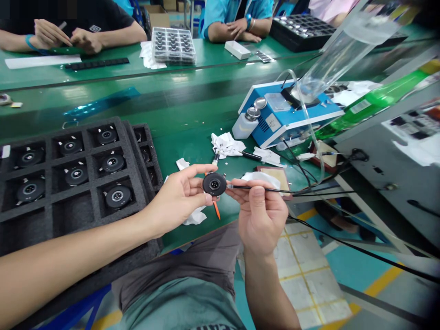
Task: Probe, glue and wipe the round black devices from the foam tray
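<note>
My left hand (180, 197) pinches a small round black disc part (214, 184) by its rim, its face turned toward me, above the front edge of the green table (178, 119). My right hand (261, 213) holds a thin black pen-like tool (254, 187) with a cable running off to the right; its tip touches the right side of the disc. Behind the disc lies an orange-tipped tool (216, 210) on white tissue (195, 216).
A black foam tray (85, 192) at left holds several similar disc parts. A blue control box (285, 114), a white bottle (244, 124), crumpled tissues (227, 144) and cables lie to the right. Other people sit at the far side with trays (173, 45).
</note>
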A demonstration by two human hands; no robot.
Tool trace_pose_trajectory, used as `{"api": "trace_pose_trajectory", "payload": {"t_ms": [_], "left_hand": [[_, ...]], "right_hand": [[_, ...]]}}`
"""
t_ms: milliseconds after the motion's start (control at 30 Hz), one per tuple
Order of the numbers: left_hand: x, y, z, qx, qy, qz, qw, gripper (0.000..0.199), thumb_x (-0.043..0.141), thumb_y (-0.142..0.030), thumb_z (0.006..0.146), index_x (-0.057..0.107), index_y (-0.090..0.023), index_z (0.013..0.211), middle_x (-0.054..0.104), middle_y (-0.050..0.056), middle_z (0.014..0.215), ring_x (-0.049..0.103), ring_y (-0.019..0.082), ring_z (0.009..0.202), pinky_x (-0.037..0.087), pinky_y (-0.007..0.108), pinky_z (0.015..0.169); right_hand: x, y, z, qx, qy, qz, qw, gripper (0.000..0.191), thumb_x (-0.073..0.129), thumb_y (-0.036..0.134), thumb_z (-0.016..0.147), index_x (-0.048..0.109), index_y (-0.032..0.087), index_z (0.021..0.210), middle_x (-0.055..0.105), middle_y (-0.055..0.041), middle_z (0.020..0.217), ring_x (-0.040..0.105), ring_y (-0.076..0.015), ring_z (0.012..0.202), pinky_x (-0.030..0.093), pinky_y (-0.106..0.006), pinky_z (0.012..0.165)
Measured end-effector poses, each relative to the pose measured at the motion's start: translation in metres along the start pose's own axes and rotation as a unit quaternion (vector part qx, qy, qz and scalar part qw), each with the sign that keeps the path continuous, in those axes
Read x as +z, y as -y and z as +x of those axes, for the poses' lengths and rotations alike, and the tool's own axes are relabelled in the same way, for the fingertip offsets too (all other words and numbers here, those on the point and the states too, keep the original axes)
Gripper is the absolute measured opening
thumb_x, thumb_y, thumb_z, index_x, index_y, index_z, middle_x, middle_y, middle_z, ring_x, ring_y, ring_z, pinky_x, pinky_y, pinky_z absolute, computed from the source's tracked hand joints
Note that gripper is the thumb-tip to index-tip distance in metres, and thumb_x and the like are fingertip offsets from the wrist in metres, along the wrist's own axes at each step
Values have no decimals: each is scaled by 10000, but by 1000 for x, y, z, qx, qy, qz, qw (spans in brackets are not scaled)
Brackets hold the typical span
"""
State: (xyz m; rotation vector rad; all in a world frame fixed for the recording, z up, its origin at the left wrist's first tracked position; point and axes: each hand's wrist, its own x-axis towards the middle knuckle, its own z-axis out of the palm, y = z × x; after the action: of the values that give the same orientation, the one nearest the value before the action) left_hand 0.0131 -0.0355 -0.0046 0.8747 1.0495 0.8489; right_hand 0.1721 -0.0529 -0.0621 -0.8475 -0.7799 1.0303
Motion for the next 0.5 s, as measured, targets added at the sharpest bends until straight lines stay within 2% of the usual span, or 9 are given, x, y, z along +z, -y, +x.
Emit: {"api": "trace_pose_trajectory", "payload": {"t_ms": [500], "left_hand": [[-2, 2, 1, 6, 7, -1, 1000, 618, 802, -67, 738, 612, -177, 1315, 800, 67, 996, 760, 182, 876, 576, 336, 879]], "right_hand": [[0, -1, 1, -2, -2, -3, 1000, 142, 663, 330, 965, 713, 200, 939, 817, -38, 911, 806, -202, 831, 687, -361, 757]]}}
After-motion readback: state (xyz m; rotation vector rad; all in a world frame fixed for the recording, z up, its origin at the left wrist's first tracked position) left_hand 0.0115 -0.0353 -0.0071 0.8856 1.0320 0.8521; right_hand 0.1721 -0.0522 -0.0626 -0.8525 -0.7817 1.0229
